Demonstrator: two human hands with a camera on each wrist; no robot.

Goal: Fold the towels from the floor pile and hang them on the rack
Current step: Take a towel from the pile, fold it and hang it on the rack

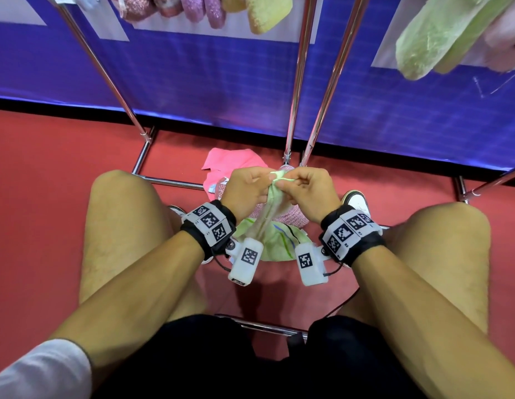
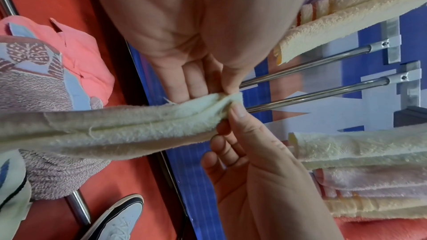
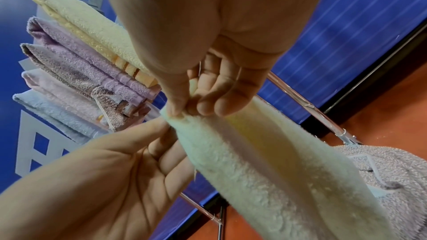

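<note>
Both hands meet over the floor pile (image 1: pixel 241 171) and pinch the top edge of a pale green towel (image 1: pixel 269 214). My left hand (image 1: pixel 250 187) grips the edge from the left, my right hand (image 1: pixel 303 188) from the right, thumbs almost touching. The towel hangs down bunched between my wrists to a striped green part on the floor. In the left wrist view the pale green towel (image 2: pixel 129 130) runs leftward from the pinch; in the right wrist view the pale green towel (image 3: pixel 265 167) drops to the lower right. The rack (image 1: pixel 298 82) stands just behind the pile.
Folded towels (image 1: pixel 204 7) hang on the rack's top rails, with green ones (image 1: pixel 440 38) at the upper right. A pink towel (image 1: pixel 230 162) and a mauve patterned towel (image 2: pixel 39 87) lie in the pile. My knees flank it, shoes (image 1: pixel 355 200) beside. A blue panel (image 1: pixel 210 82) backs the rack.
</note>
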